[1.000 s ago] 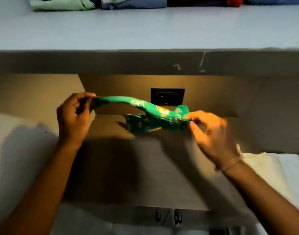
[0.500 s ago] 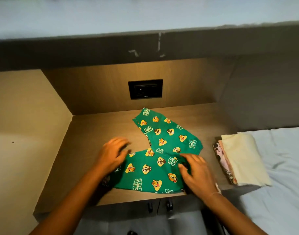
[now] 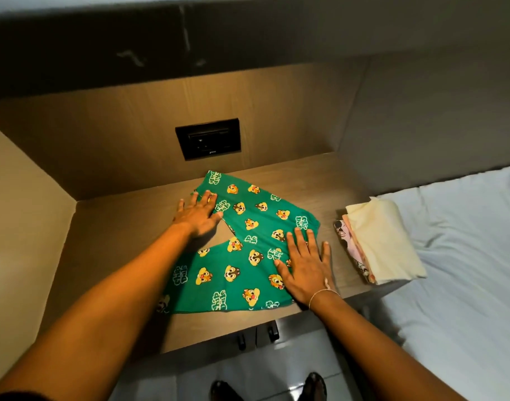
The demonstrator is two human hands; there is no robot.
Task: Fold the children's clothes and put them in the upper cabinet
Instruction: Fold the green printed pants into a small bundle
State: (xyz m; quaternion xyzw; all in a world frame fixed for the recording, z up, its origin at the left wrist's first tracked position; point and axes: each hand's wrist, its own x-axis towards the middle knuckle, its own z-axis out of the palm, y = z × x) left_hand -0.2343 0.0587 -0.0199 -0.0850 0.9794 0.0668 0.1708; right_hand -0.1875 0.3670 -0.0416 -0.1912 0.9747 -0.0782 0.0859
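Green children's trousers [image 3: 242,256] printed with yellow cartoon faces lie spread on the wooden counter [image 3: 117,241], their two legs forming a V. My left hand [image 3: 197,215] presses flat on the far leg near its upper end, fingers spread. My right hand [image 3: 304,264] lies flat on the right side of the trousers near the waist, fingers apart. Neither hand grips the cloth. The underside of the upper cabinet [image 3: 248,39] spans the top of the view.
A small stack of folded clothes, cream on top [image 3: 384,241], rests at the counter's right end beside a bed with a pale sheet [image 3: 465,270]. A black socket plate [image 3: 208,138] sits in the back wall. A side panel [image 3: 22,227] closes the left.
The trousers went from held up in the air to lying on the counter. Both hands have let go and slid outward, the left up the far leg, the right toward the waist.
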